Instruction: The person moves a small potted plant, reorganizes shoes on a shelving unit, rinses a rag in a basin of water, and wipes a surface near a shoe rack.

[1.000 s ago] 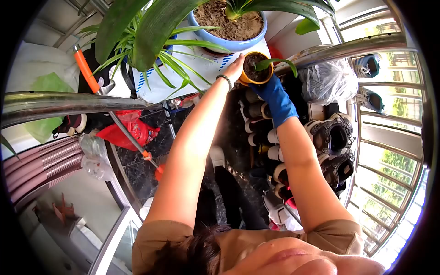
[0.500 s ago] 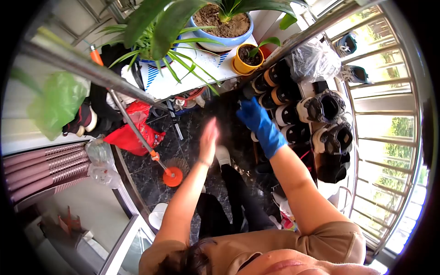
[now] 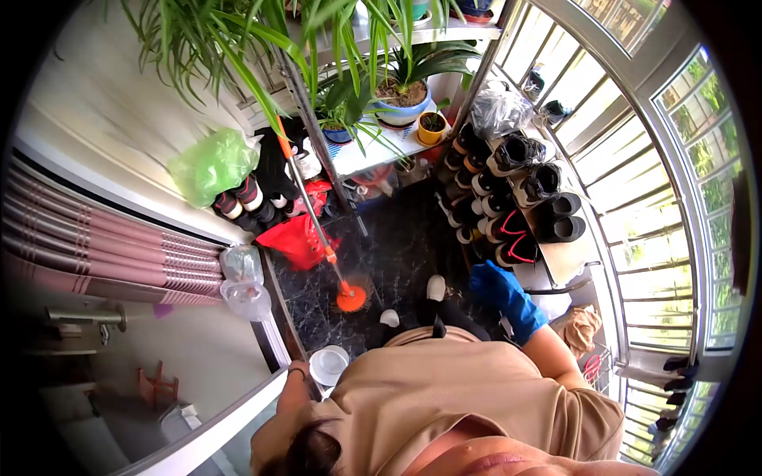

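My right hand (image 3: 500,292), in a blue rubber glove, is low on the right beside the shoe rack. Its fingers look loosely bent and apart, with nothing visible in them. The nearest shoes are black flip-flops with red straps (image 3: 517,244). My bare left hand (image 3: 298,371) is down by the white door frame (image 3: 279,349), next to a white bucket (image 3: 329,365). Its fingers are mostly hidden, so I cannot tell whether it touches the frame. A mop-like pole with an orange disc (image 3: 350,297) leans across the dark tiled floor (image 3: 397,230), apart from both hands.
Potted plants stand on a metal shelf (image 3: 413,34) and on a lower white top. Shoes (image 3: 520,151) fill the rack along the barred window. A red bag (image 3: 298,238), a green plastic bag (image 3: 210,168) and more shoes lie at the left. A pink curtain (image 3: 119,246) hangs beside the doorway.
The view has tilted up and pulled back. My left hand has moved from in front of me to the door frame side; my gloved right hand has drawn back toward my body, by the rack.
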{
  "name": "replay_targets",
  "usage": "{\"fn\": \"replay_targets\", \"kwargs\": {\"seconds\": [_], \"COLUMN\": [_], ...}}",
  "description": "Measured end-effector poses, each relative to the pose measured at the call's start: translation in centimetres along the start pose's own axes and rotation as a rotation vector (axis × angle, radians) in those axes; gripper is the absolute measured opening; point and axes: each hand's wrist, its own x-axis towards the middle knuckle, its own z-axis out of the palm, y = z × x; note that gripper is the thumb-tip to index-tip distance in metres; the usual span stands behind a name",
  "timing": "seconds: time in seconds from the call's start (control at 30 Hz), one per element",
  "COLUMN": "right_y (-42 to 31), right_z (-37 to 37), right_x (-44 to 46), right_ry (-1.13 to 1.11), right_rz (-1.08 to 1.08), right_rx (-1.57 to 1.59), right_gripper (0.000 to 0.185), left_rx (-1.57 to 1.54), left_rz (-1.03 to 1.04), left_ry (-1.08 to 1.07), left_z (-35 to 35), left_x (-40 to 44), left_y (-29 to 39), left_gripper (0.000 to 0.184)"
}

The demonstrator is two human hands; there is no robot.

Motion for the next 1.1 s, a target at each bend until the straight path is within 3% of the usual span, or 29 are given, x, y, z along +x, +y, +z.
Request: {"fn": "replay_targets", "kwargs": {"seconds": [0.03,0.1,0.13,0.2,0.23,0.3,0.4,0.43,0.5,0.57,0.67,0.73,0.8,0.93,1.03,1.1], "right_y": [-1.7,-6.8,-6.7,-5.0,-2.3,-0.4,-1.9,-3.1,-1.0,4.4,11.1,18.9,19.9,11.6,15.4,14.5], "right_z": [-0.4,-1.2,-1.4,-1.7,-1.3,-1.1,-1.1,-1.7,-2.4,-2.3,-1.4,-1.2,-0.5,-0.6,3.7,7.6], "right_x": [-0.6,-1.5,-2.2,-3.3,-3.0,-3.8,-6.7,-8.0,-10.4,-14.1,-21.1,-27.6,-30.8,-37.9,-40.9,-42.3], "right_ry": [-0.028,-0.021,-0.013,0.004,0.031,0.049,0.077,0.066,0.068,0.05,0.195,0.165,0.094,0.063,0.191,0.287], "right_rz": [-0.095,-0.302,-0.309,-0.313,-0.071,0.172,0.038,-0.003,-0.02,-0.036,0.123,0.193,0.28,0.389,0.627,0.777], "right_rx": [-0.215,-0.653,-0.552,-0.443,-0.063,0.333,0.422,0.263,0.132,0.074,0.256,0.159,0.182,-0.169,-0.388,-0.194], "right_gripper": [0.034,0.032,0.032,0.032,0.032,0.033,0.032,0.033,0.034,0.033,0.028,0.023,0.019,0.012,0.014,0.017], "left_rx": [-0.065,-0.1,-0.745,-0.891,-1.036,-1.138,-1.165,-1.13,-0.962,-0.731,-0.602,-0.661,-0.764,-0.683,-0.601,-0.667], "left_rz": [-0.102,0.21,0.132,0.195,0.276,0.291,0.262,0.198,0.122,0.191,0.239,0.239,0.207,0.211,0.204,0.241], "left_ry": [0.002,0.025,0.042,0.074,0.073,0.048,-0.044,-0.077,-0.16,-0.185,-0.188,-0.155,-0.136,-0.162,-0.117,-0.152], "left_z": [-1.0,-2.2,-1.9,-3.1,-3.0,-2.3,1.2,2.5,5.1,6.6,8.1,7.9,6.0,2.6,0.2,-0.4], "left_x": [0.4,2.6,2.2,-0.9,-1.9,-4.7,-7.5,-8.5,-9.1,-10.1,-7.4,-5.5,-6.3,-6.2,-7.9,-7.3], "left_y": [0.6,1.6,3.3,7.8,9.8,13.2,16.2,17.1,17.5,16.2,13.4,12.0,12.0,11.6,14.7,15.9], "left_gripper": [0.034,0.026,0.02,0.025,0.023,0.03,0.034,0.035,0.038,0.041,0.042,0.042,0.042,0.041,0.042,0.041]}}
